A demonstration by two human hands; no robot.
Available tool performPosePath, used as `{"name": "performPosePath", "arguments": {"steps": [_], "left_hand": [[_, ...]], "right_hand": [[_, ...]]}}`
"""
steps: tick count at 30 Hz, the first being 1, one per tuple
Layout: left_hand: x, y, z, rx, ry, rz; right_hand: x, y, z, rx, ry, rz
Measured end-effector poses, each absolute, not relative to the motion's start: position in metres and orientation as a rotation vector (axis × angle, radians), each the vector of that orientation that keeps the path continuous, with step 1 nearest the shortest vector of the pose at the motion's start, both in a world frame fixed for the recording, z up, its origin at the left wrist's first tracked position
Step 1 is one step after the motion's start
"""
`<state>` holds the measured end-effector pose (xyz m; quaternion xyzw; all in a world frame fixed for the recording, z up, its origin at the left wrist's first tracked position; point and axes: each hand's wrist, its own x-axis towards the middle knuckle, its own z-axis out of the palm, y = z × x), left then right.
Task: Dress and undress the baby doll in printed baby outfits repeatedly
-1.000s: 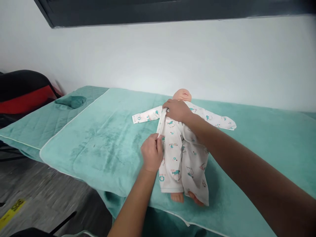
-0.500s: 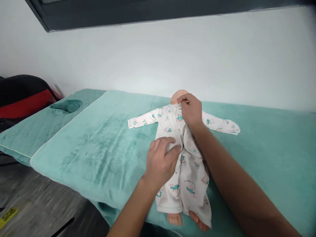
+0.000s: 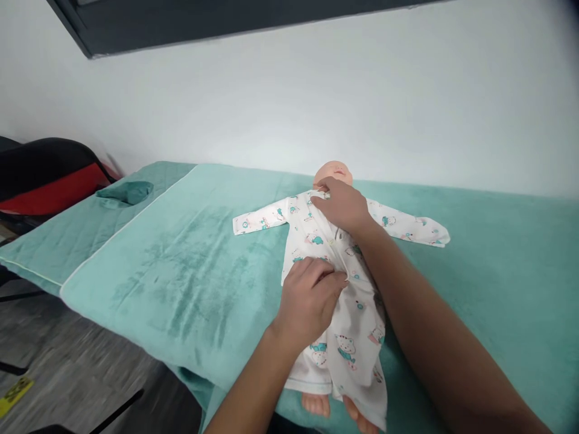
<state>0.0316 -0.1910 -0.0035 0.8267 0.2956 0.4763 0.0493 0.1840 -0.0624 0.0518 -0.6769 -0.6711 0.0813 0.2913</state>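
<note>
A baby doll (image 3: 333, 172) lies on its back, head toward the wall, dressed in a white romper (image 3: 348, 346) with teal and pink animal prints. Its long sleeves stretch out to both sides, and its bare feet show at the trouser ends. My left hand (image 3: 312, 295) pinches the front edge of the romper at the belly between thumb and fingers. Up at the collar, my right hand (image 3: 341, 205) lies over the chest, its fingers at the neckline just below the doll's chin. Whether those fingers grip the cloth is hidden.
A teal velvet cover (image 3: 190, 259) spreads over the bed, with a face hole (image 3: 126, 191) at its left end. Behind stands a white wall (image 3: 271, 108) under a dark frame (image 3: 226, 21). A black and red chair (image 3: 58, 181) is at the left.
My left hand has closed on the romper's front edge and shifted slightly right. My right hand has lowered from a raised pinch at the collar to lie across the chest, uncovering the doll's face.
</note>
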Motion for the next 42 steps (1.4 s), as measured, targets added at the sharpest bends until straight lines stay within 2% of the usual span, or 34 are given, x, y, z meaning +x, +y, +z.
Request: {"name": "performPosePath", "arguments": {"steps": [5, 12, 17, 22, 28, 31, 35, 38, 42], "left_hand": [[0.032, -0.191, -0.003, 2.486, 0.9, 1.431], [0.034, -0.192, -0.006, 2.465, 0.942, 1.4], [0.033, -0.192, -0.004, 2.456, 0.916, 1.483], [0.028, -0.196, -0.001, 2.509, 0.912, 1.612], [0.02, -0.189, 0.01, 2.524, 0.827, 1.236], [0.016, -0.168, 0.027, 2.261, 0.873, 1.143], [0.029, -0.112, 0.05, 1.936, 1.139, 1.282], [0.054, -0.063, 0.057, 1.939, 1.213, 1.284], [0.084, -0.023, 0.054, 2.028, 1.323, 1.056]], "right_hand": [[0.192, -0.053, 0.052, -1.759, -1.67, 0.381], [0.192, -0.045, 0.053, -1.721, -1.666, 0.381], [0.196, -0.046, 0.048, -1.538, -1.527, 0.313], [0.201, -0.049, 0.046, -1.549, -1.328, 0.364], [0.203, -0.061, 0.057, -1.588, -1.522, 0.349], [0.214, -0.072, 0.066, -1.621, -1.459, 0.326], [0.23, -0.082, 0.068, -1.891, -1.395, 0.235], [0.226, -0.08, 0.061, -2.029, -1.534, 0.243], [0.216, -0.071, 0.052, -2.044, -1.588, 0.131]]}}
